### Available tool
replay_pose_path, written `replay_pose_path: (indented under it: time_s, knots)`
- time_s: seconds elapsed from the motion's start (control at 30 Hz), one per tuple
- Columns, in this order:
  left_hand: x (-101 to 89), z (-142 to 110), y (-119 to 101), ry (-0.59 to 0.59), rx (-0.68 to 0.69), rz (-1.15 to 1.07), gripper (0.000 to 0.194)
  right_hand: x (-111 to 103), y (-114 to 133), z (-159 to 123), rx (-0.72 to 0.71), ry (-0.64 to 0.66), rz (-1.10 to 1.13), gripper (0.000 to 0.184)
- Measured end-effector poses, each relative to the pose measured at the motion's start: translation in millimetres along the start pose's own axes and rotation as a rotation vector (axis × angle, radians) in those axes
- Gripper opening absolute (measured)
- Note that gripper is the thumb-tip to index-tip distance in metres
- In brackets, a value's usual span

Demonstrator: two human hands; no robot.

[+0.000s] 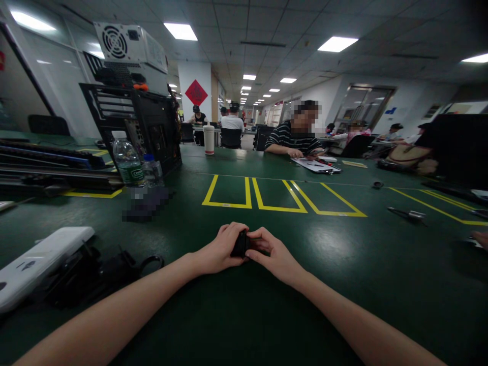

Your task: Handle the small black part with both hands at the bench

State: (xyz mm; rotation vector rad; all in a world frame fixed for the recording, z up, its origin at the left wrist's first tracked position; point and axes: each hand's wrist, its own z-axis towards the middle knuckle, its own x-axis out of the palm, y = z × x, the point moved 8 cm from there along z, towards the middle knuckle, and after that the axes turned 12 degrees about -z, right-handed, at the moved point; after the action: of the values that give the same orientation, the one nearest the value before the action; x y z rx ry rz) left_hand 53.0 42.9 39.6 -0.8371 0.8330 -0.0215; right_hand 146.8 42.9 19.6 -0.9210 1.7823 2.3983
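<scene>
A small black object [240,245], its kind not clear, is held between my two hands just above the green table [244,315]. My left hand [224,248] wraps round it from the left, with the thumb below and the fingers over the top. From the other side my right hand [271,254] pinches its right edge between thumb and fingertips. The fingers cover much of the object.
Yellow tape frames [226,205] mark the table ahead. At left lie a white power strip [46,259] and black cabled parts [107,272], with bottles [129,160] beside a computer case [152,117]. A person [295,132] sits across; a metal tool [407,214] lies right.
</scene>
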Motion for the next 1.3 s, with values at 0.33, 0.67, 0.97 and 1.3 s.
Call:
replay_pose_path:
  time_s: [0.33,0.67,0.97,1.3]
  knots:
    - [-1.4,0.5,-3.3,0.023,0.001,-0.012,0.055,2.7,-8.3,3.1,0.07,-0.008,0.063,0.023]
    - [-0.8,-0.2,-1.0,0.018,0.002,-0.012,0.055,2.5,0.4,-1.5,0.02,0.03,0.011,0.025]
    - [0.2,0.0,-0.6,0.011,0.021,-0.005,0.055,5.6,-5.9,5.3,0.022,0.021,0.169,0.02]
    - [0.1,-1.2,2.6,0.013,-0.011,-0.023,0.056,0.2,0.2,-0.5,-0.001,-0.023,-0.048,0.022]
